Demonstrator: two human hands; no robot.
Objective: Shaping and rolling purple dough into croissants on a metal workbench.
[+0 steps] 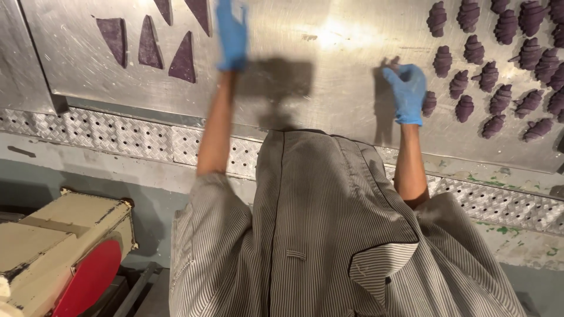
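Observation:
Both my hands wear blue gloves over a steel work table (329, 76). My left hand (232, 35) reaches far up the table, blurred, with its fingertips cut off by the top edge. It is just right of several flat purple dough triangles (183, 58). My right hand (405, 91) rests on the table with its fingers loosely curled and nothing visible inside them. It sits right beside a rolled purple croissant (429, 104), at the left edge of several rows of rolled purple croissants (499, 64).
My grey striped coat (329, 235) fills the lower middle. A perforated metal strip (147, 138) runs along the table's near edge. A beige machine with a red disc (64, 252) stands at the lower left on the floor.

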